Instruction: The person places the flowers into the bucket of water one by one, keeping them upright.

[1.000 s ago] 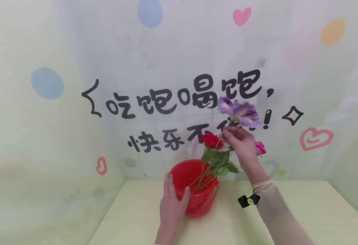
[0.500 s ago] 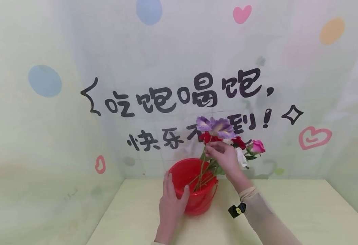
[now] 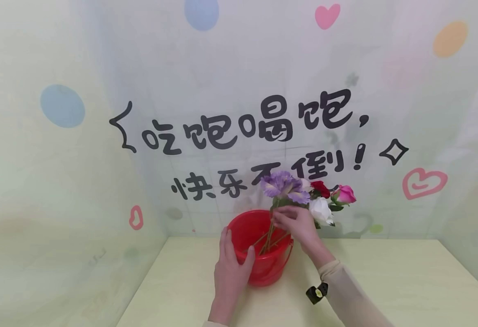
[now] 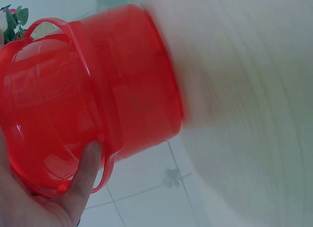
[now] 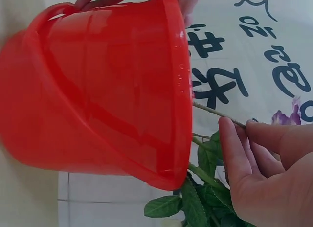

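Note:
A red plastic bucket (image 3: pixel 267 271) with a handle stands upright on the table. My left hand (image 3: pixel 230 277) holds it at the left of its rim; in the left wrist view the thumb (image 4: pixel 87 163) presses its outside. My right hand (image 3: pixel 298 225) pinches the thin stem (image 5: pixel 215 111) of a purple iris (image 3: pixel 284 187), whose lower end is inside the bucket. Other artificial flowers lean right out of the bucket: a white rose (image 3: pixel 321 211), a red rose (image 3: pixel 320 188) and a pink rose (image 3: pixel 346 194). The right hand hides part of their leaves and stems.
The pale table (image 3: pixel 370 277) extends to both sides of the bucket. Close behind it hangs a whitish backdrop (image 3: pixel 231 54) with black lettering and coloured shapes. A black band device (image 3: pixel 316 293) sits on the right wrist.
My right hand has moved left and down with the iris, so its bloom sits lower, above the bucket. The left hand and bucket have stayed in place.

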A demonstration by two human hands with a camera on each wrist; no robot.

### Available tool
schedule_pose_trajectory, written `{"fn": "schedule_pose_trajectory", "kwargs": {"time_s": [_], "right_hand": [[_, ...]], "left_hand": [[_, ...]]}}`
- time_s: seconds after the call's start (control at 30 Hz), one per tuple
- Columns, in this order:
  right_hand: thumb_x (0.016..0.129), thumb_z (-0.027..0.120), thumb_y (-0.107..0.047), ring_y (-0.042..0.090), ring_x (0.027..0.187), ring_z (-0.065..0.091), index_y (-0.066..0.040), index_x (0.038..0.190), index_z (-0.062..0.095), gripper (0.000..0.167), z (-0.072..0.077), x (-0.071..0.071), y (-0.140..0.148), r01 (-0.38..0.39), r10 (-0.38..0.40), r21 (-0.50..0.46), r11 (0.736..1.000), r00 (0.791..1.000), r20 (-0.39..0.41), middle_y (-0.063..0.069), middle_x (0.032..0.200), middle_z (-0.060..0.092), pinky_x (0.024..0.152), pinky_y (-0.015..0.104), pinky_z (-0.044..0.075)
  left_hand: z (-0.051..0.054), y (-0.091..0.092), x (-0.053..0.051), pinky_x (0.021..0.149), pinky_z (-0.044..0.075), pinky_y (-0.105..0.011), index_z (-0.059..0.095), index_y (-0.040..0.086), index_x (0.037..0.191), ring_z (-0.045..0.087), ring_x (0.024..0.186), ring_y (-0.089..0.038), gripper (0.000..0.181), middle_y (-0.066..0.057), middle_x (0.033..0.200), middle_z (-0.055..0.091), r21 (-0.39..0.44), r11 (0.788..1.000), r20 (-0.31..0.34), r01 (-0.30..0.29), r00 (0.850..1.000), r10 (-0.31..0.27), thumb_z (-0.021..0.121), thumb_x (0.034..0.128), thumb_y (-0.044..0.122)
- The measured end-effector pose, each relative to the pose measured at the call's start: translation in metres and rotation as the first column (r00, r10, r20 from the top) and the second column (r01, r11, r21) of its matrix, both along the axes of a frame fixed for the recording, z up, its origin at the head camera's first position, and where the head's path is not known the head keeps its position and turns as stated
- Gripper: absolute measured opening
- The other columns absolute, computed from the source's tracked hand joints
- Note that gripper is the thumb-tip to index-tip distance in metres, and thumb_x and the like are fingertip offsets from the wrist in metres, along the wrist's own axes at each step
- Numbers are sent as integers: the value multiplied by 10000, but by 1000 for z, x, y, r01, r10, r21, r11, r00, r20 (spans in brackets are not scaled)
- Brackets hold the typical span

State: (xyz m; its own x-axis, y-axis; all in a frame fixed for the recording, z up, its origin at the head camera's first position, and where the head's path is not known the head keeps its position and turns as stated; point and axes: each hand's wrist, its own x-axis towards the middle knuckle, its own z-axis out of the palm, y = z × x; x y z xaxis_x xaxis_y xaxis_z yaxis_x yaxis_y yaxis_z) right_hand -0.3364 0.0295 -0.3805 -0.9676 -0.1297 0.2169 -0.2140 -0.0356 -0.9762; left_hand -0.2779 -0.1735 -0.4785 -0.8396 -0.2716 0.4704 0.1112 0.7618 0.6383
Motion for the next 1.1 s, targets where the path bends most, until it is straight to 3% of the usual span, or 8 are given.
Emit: {"fn": "schedule_pose_trajectory", "kwargs": {"time_s": [0.23,0.43,0.73,0.87,1.1], "right_hand": [[1011,683,-27,371,1011,767,163,1226,684,287,-12,6,2,-38,38,74,997,999,9,295,1128,739,891,427,625],[1023,671,-37,346,997,779,169,1193,708,269,-24,9,3,-62,58,104,993,997,48,289,1105,750,848,383,635],[1044,660,-84,373,1116,741,155,1270,678,330,-26,17,15,-118,117,120,986,993,12,289,1208,725,921,379,609],[1083,600,-118,400,1192,704,170,1355,606,395,-28,27,30,-164,162,85,983,986,37,312,1304,676,961,380,589],[1143,481,-283,398,1235,681,186,1455,481,563,-24,40,63,-269,270,-14,963,960,79,362,1405,585,1001,417,571]], "left_hand": [[-1,1,1,794,655,-428,310,122,1657,732,923,-256,955,-43,1671,363,-7,1000,-29,-7,1000,7,811,899,417],[-3,1,2,807,653,-444,317,115,1652,734,988,-283,952,-53,1672,365,-12,1000,-31,-8,999,7,813,898,417],[-2,2,-1,811,652,-455,302,144,1661,724,1041,-300,981,-27,1677,353,6,1000,-35,2,999,-2,839,880,393],[-3,3,0,816,651,-459,300,142,1662,723,1058,-307,979,-30,1682,343,9,1000,-18,8,1000,-8,834,883,399],[-1,1,1,814,652,-449,309,123,1655,731,1010,-297,944,-48,1670,362,-12,1000,-50,-3,999,2,804,905,413]]}}
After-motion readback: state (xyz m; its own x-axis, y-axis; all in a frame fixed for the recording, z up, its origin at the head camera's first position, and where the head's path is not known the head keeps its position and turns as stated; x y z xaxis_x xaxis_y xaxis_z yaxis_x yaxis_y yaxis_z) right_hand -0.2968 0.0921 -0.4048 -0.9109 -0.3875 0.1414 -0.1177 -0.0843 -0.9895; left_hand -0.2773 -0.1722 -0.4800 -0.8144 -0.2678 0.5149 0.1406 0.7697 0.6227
